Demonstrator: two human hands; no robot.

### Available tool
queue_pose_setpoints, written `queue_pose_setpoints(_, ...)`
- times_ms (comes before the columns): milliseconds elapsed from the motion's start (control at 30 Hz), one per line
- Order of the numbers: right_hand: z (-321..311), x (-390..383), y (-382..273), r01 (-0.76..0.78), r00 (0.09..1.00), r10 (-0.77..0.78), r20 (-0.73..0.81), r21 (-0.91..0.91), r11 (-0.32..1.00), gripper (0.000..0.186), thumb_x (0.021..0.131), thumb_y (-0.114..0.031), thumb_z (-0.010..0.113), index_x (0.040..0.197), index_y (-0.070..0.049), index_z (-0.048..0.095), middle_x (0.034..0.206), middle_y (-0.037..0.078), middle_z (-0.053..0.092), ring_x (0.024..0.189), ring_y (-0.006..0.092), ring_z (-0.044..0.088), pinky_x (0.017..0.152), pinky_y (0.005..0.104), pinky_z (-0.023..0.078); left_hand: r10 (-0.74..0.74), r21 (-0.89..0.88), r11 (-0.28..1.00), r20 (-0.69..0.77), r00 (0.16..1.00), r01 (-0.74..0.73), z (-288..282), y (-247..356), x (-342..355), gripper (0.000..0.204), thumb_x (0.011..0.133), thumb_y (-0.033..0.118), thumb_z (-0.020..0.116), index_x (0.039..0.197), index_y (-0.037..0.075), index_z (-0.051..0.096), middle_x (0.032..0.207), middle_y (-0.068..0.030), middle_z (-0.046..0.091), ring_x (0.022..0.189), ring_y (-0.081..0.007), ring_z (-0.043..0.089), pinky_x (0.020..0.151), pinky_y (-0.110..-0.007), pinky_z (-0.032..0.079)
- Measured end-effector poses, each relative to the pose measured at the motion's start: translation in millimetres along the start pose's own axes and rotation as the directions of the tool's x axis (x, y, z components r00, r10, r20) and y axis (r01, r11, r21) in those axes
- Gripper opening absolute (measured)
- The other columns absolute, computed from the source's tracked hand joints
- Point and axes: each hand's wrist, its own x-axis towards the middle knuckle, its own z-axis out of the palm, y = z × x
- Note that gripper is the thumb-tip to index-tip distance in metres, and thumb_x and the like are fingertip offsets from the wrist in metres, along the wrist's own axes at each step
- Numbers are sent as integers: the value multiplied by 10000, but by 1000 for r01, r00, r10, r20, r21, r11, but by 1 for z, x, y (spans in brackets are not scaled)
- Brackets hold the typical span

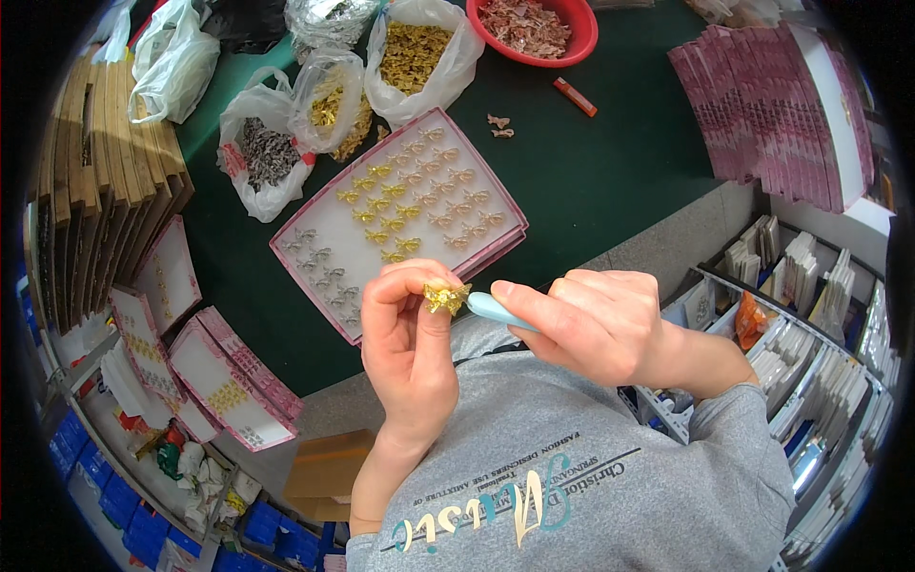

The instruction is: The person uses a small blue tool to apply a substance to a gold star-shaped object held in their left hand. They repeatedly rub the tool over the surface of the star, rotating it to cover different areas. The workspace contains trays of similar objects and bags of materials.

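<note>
Between the thumb and forefinger of my left hand (412,348) sits a small shiny gold ornament (444,298), crumpled or bow-like in shape. My right hand (600,324) is closed round a small tool with a pale blue handle (498,311); its thin metal tip meets the ornament's right side, and its exact kind is hidden. Just beyond my hands lies a white-topped display tray (329,214) with a pink patterned edge. On it stand rows of bow-shaped ornaments: silver ones (329,274) at the left, gold ones (391,205) in the middle, rose-coloured ones (462,195) at the right.
Plastic bags of silver pieces (270,153) and gold pieces (412,55) stand behind the tray on the green table (629,143). Further right are a red bowl (583,48), a red stick-like item (575,97) and stacked pink trays (753,105). Brown boards (105,162) stand left; filled shelves flank me.
</note>
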Motion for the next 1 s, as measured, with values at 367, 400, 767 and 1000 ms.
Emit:
queue_pose_setpoints(367, 0, 0, -1, 12, 998, -10, -62, 25, 1000, 389, 624, -44, 733, 986, 10, 602, 518, 5, 452, 402, 103, 461, 355, 224, 357, 33, 59, 998, 13, 999, -34, 1, 5, 0, 86, 886, -3, 465, 966, 1, 432, 929, -112, 493, 845, -138, 495, 769, -245, 413)
queue_pose_setpoints(400, -1, 1, -1, 11, 998, -9, -59, 31, 999, 387, 625, -44, 733, 985, 11, 602, 517, 5, 450, 402, 104, 461, 354, 224, 357, 33, 58, 998, 9, 999, -34, 1, 5, 0, 87, 886, -3, 466, 967, 1, 432, 929, -112, 494, 844, -138, 496, 768, -245, 413)
queue_pose_setpoints(767, 1, -2, -1, 1, 998, 0, -57, 13, 1000, 426, 607, -37, 740, 1005, 5, 595, 514, 5, 444, 400, 108, 458, 356, 229, 354, 19, 60, 998, 2, 1000, -19, 2, 4, -1, 87, 886, -3, 469, 965, 3, 433, 928, -110, 495, 835, -135, 497, 767, -247, 414)
queue_pose_setpoints(1000, -1, -3, 0, 4, 1000, -4, 7, -60, 998, 348, 624, -79, 628, 965, -10, 626, 564, -18, 417, 456, 78, 476, 379, 206, 372, 18, 96, 995, -11, 1000, -17, 2, 4, -3, 96, 876, -32, 458, 963, 0, 432, 927, -112, 495, 837, -138, 493, 773, -247, 412)
